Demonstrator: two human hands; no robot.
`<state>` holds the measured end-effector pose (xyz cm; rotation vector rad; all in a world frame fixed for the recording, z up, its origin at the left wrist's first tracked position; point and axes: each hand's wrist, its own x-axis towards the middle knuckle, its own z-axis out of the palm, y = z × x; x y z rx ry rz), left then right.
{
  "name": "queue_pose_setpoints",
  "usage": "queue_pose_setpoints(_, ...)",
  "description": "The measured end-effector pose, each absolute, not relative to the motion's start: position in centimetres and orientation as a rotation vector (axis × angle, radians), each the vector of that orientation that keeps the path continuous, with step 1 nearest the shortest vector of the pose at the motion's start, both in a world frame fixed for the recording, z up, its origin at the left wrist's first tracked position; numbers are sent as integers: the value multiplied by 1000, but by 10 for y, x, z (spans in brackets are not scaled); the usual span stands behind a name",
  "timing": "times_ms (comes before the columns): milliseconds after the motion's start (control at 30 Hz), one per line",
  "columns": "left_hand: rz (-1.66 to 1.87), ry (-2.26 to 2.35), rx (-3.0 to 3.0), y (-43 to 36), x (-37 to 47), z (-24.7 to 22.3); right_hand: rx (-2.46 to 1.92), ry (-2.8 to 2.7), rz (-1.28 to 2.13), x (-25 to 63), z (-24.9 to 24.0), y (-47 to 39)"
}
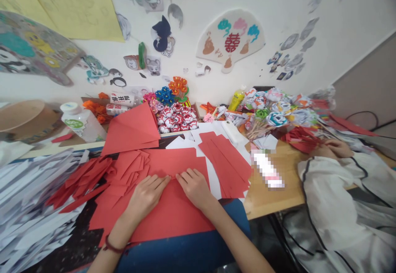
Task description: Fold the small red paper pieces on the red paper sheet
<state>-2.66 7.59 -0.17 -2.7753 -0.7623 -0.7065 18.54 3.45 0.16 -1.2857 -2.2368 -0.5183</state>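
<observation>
My left hand and my right hand meet over large red paper sheets in front of me. The fingertips of both are pinched together on a narrow bit of red paper, mostly covered by the fingers. Its full shape is hard to make out against the red beneath. Left of my hands lies a heap of small red paper rectangles, and beyond it a bunch of folded red paper strips. Longer red paper pieces rest on white paper to the right.
Folded white paper strips pile up at the left. Behind stand a white bottle, a red paper stack, red-white paper flowers and a yellow bottle. A co-worker's hands hold red paper at the right.
</observation>
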Motion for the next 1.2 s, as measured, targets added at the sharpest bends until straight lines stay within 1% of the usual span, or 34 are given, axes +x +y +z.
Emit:
queue_pose_setpoints(333,-684,-761,-2799,76,-29,-7,-1289,-2209,-500,186,1,36)
queue_pose_setpoints(800,-771,-784,-2823,79,-25,-5,-1317,-2175,-384,187,-3,38)
queue_pose_setpoints(1000,-709,-794,-2845,80,-26,-2,-1338,-2175,-317,188,-1,37)
queue_pose_setpoints(1200,-726,-753,-2828,82,-26,2,-1353,-2121,-253,188,-1,38)
